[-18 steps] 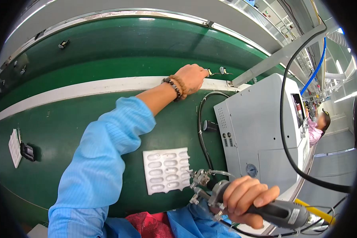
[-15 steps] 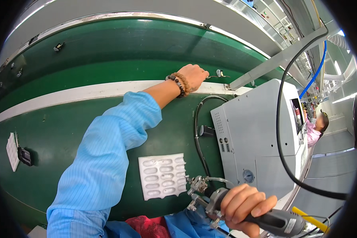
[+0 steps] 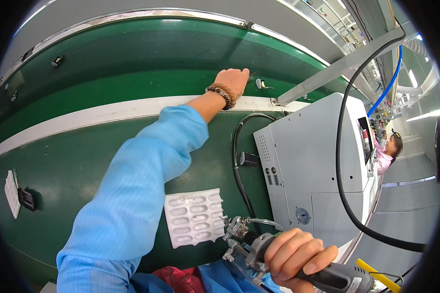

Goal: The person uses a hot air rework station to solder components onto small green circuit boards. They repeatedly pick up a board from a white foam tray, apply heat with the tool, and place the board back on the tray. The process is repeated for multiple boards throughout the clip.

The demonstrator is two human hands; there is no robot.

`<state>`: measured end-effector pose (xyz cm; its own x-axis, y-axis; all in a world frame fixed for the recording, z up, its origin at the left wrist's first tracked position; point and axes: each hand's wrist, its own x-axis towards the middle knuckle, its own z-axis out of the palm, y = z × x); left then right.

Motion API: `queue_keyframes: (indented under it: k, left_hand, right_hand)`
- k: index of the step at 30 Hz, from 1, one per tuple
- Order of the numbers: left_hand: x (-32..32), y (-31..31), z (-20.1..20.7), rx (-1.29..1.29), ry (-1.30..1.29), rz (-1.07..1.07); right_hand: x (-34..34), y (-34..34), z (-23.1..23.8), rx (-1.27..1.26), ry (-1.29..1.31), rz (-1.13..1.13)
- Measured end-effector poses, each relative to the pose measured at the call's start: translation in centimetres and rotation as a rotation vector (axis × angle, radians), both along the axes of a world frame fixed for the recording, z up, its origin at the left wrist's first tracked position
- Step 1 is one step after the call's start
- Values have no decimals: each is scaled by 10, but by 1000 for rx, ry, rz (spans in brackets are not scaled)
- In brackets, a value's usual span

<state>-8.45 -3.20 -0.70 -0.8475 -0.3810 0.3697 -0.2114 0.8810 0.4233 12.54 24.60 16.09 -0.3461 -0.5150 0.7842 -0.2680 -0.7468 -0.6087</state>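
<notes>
My left hand (image 3: pixel 232 84), with beads at the wrist, reaches over the green conveyor belt (image 3: pixel 146 80). Its fingers are curled together, and a thin dark sliver pokes out past the fingertips; I cannot make out what it is. Just right of them a small black-and-white part (image 3: pixel 260 84) lies on the belt. At the lower right, my right hand (image 3: pixel 298 256) is wrapped round the grey body of an electric screwdriver (image 3: pixel 335 277). Its metal head (image 3: pixel 237 228) carries a clear tube and points left, beside a white moulded tray (image 3: pixel 189 204) with oval pockets.
A grey machine (image 3: pixel 305 151) with a gauge stands on the right, a black hose (image 3: pixel 236 166) curving beside it. A small black block (image 3: pixel 249 159) sits between them. Far left are another white tray (image 3: pixel 11 193) and a black part (image 3: pixel 27 199). A person in pink (image 3: pixel 384 157) is beyond the machine.
My left hand has moved farther out over the belt, and the sliver at its fingertips now slants upward. The far-left part on the belt has shifted left. My right hand keeps its grip.
</notes>
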Motion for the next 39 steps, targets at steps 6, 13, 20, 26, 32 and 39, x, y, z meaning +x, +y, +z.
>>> queue_keyframes:
  k: [6, 13, 20, 26, 32, 39]
  left_hand:
    - [144, 16, 24, 462, 276, -233]
    - [331, 69, 46, 520, 108, -290]
    - [362, 104, 29, 497, 160, -238]
    - [358, 110, 16, 354, 139, -276]
    - [354, 123, 15, 402, 200, -281]
    - [365, 126, 15, 466, 204, -256]
  right_hand:
    - [3, 16, -13, -75, -100, -4]
    - [8, 21, -10, -35, -90, 34]
    - [19, 13, -13, -51, -136, 54]
    - [17, 7, -12, -15, -126, 80]
    - [12, -1, -2, 76, -86, 120]
    - [9, -17, 2, 89, 4, 108]
